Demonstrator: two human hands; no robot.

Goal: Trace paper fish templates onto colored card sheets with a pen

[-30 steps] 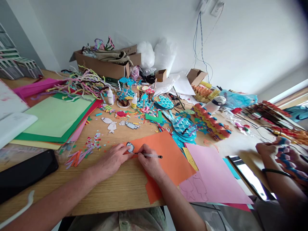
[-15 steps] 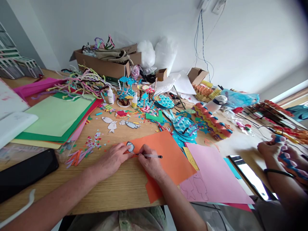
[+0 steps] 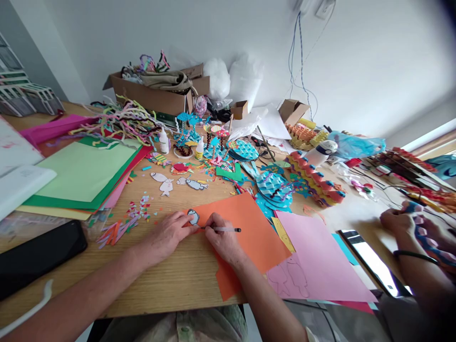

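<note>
A small paper fish cutout with black outlines lies on the left corner of an orange sheet of paper. The outstretched fingers of my left hand rest flat at the cutout, pressing it down and partly covering it. Pinched in my right hand is a pen with a clear barrel and dark end. Its tip meets the orange paper close beside the cutout, between my two hands. More white paper fish cutouts lie on the table farther back.
A pink sheet with fish outlines overlaps papers at right. Coloured sheets and a black phone are at left. Paper scraps, glue bottles and blue honeycomb fish surround the work. Another person's hands are at far right.
My hands, the pen and the cutout look almost unmoved. The view has shifted very slightly. At far right the other person's hands have moved a little.
</note>
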